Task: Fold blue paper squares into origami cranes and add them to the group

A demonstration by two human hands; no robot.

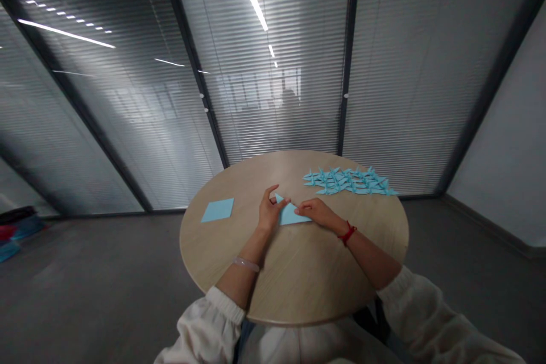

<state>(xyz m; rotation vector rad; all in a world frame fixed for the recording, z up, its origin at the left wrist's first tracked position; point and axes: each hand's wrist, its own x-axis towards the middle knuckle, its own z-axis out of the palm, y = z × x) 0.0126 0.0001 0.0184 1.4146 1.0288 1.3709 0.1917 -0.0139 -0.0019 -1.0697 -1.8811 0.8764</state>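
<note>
A light-blue sheet of origami paper [289,216], folded into a triangle, lies on the round wooden table [307,284] between my hands. My left hand [268,213] holds its left side, the thumb over the paper and the index finger stretched out beyond it. On the right side, the fingers of my right hand [318,210] are closed together on the paper's edge. Parts of the folded sheet are hidden under the fingers of both hands.
A flat blue stack or sheet of paper [217,210] lies on the table's left. Many folded blue paper cranes [350,181] sit in rows at the back right. Glass panels with blinds [281,96] stand behind the table. Dark and coloured items [19,230] rest on the floor far left.
</note>
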